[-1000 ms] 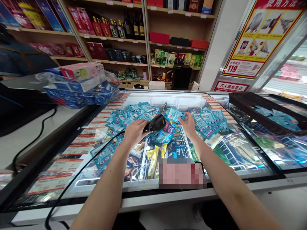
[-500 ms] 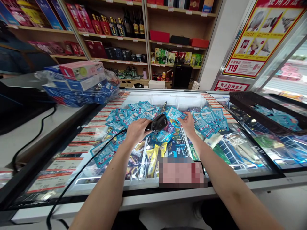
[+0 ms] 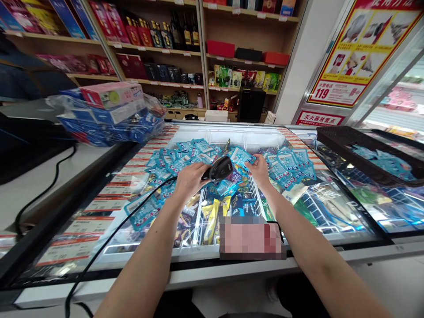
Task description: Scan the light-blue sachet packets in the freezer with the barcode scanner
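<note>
My left hand (image 3: 192, 179) is wrapped round the handle of a black corded barcode scanner (image 3: 221, 168), its head pointing right. In my right hand (image 3: 258, 168), a light-blue packet (image 3: 241, 156) is pinched at its right edge, white label facing up, close in front of the scanner's head. Similar blue packets (image 3: 195, 152) lie heaped to the left on the freezer's glass top. Another group of blue packets (image 3: 291, 168) is spread on the right. Below my hands, yellow wrapped items (image 3: 212, 218) and other packs show inside the freezer's white wire baskets.
A pixelated phone-like object (image 3: 250, 238) lies at the freezer's front edge. The scanner's black cord (image 3: 114, 234) runs down the left. A brown tray (image 3: 331, 140) holding blue packets is at right; plastic-wrapped boxes (image 3: 112, 110) stand at left. Stocked shelves (image 3: 155, 48) line the back.
The scanner's head has shifted very slightly to the right and up. The right hand and its packet are nearly unmoved.
</note>
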{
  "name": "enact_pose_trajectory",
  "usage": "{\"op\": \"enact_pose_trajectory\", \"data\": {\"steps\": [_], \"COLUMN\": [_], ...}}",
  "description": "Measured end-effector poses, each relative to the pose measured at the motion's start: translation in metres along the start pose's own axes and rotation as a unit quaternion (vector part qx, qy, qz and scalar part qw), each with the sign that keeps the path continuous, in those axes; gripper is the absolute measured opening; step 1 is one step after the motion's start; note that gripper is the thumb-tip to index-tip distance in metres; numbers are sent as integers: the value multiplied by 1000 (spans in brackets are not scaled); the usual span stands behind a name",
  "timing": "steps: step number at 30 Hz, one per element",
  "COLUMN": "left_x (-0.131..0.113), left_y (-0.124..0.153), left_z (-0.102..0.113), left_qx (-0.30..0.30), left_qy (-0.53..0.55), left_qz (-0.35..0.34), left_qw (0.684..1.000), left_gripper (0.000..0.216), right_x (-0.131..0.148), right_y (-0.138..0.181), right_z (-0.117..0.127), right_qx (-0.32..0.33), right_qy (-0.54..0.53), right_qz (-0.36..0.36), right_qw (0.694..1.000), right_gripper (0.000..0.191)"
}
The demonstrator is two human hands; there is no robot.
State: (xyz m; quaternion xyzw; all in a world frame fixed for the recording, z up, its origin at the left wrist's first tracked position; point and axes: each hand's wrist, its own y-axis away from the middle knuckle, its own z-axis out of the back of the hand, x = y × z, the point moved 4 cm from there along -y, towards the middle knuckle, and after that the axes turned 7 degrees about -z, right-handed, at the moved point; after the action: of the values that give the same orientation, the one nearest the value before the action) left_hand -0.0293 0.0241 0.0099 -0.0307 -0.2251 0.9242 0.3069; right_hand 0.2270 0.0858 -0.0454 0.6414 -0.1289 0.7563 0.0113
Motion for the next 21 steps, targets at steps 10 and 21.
{"op": "enact_pose_trajectory", "data": {"steps": [10, 21], "left_x": [15, 24], "left_y": [7, 13], "left_z": [10, 13], "left_qx": [-28, -18], "left_qy": [-49, -87], "left_qz": [45, 97], "left_qw": [997, 991], "left_gripper": [33, 33], "right_x": [13, 30], "right_y": [6, 22], "right_z": [16, 5], "right_qx": [-134, -97], "right_qy": [223, 415], "right_qz": [88, 169], "right_qw": [962, 889], "right_gripper": [42, 28]}}
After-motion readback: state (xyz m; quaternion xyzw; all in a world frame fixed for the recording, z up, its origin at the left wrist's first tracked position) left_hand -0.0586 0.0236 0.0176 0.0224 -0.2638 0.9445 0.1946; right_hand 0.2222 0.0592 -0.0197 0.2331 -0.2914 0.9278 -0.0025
